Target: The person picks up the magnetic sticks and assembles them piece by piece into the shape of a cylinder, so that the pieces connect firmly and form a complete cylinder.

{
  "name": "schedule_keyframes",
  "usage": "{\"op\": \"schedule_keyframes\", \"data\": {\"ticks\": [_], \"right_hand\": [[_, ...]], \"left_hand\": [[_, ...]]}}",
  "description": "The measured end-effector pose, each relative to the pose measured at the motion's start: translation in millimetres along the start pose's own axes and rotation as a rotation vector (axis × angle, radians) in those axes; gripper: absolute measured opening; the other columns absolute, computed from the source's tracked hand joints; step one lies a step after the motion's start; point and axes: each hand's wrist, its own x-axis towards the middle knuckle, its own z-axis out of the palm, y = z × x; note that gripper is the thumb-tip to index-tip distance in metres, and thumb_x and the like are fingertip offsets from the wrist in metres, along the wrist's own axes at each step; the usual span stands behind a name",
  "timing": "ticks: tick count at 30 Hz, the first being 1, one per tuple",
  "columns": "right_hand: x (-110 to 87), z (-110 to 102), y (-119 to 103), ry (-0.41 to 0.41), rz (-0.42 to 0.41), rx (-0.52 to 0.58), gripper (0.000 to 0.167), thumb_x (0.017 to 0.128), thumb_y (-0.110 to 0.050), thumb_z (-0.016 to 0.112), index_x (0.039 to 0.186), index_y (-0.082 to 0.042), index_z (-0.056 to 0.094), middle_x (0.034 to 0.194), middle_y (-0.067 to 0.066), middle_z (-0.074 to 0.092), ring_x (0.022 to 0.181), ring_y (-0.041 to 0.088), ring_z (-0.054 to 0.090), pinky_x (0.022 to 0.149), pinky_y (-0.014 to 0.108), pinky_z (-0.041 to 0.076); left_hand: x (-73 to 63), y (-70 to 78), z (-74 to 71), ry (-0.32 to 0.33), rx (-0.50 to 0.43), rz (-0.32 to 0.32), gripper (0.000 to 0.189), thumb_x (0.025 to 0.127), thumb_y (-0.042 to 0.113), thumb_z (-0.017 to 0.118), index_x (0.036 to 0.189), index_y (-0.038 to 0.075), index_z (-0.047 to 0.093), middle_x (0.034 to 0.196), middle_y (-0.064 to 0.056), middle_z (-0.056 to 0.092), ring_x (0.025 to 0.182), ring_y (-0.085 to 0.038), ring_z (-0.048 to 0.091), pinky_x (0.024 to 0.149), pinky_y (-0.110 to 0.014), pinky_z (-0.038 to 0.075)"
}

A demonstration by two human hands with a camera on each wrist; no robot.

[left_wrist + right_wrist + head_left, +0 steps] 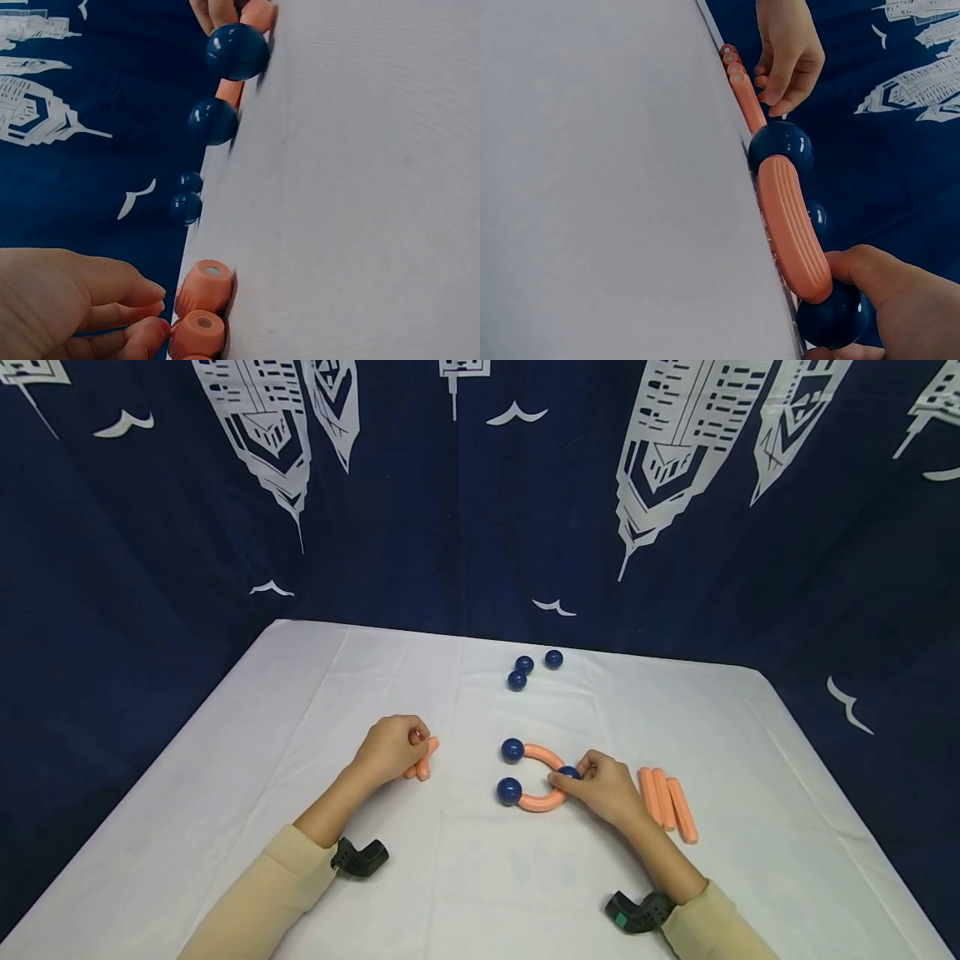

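My right hand (pixel 603 785) pinches a blue ball (pixel 570 772) between thumb and fingers. Two curved orange magnetic rods (pixel 542 803) run leftward from this ball, each ending in another blue ball (pixel 509 791), like a U lying on its side. The right wrist view shows the grooved side of one curved rod (pixel 789 225) and the pinched ball (pixel 832 319). My left hand (pixel 392 748) is over a small group of orange rods (pixel 424 763), partly hidden by it. In the left wrist view its loosely bent fingertips (pixel 154 292) are right beside the rods' ends (pixel 206 289).
Three loose blue balls (pixel 524 665) lie towards the table's back edge. Several straight orange rods (pixel 663 800) lie side by side to the right of my right hand. A white cloth covers the table (pixel 480 885), and a dark blue printed curtain (pixel 465 527) hangs behind it.
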Motion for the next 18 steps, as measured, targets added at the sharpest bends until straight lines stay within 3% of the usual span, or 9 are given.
{"op": "schedule_keyframes", "data": {"ticks": [7, 18], "right_hand": [[-0.4, 0.9, 0.8, 0.013, -0.012, -0.005, 0.041, 0.078, -0.04, 0.08, 0.076, -0.008, 0.055, 0.059, 0.0, 0.048, 0.053, 0.014, 0.042, 0.048, 0.024, 0.031], [-1.6, 0.7, -0.5, 0.018, -0.024, -0.006, 0.041, 0.079, -0.04, 0.08, 0.077, -0.008, 0.055, 0.059, -0.001, 0.046, 0.053, 0.013, 0.041, 0.048, 0.024, 0.03]], "left_hand": [[-3.1, 4.6, 8.7, 0.012, 0.113, 0.05, 0.015, 0.092, 0.018, 0.068, 0.092, 0.004, 0.07, 0.073, 0.001, 0.054, 0.063, -0.011, 0.053, 0.062, -0.03, 0.044], [-2.5, 12.1, 17.9, 0.025, 0.331, 0.11, 0.012, 0.088, 0.019, 0.071, 0.086, 0.007, 0.073, 0.072, -0.002, 0.055, 0.062, -0.017, 0.052, 0.055, -0.032, 0.044]]}}
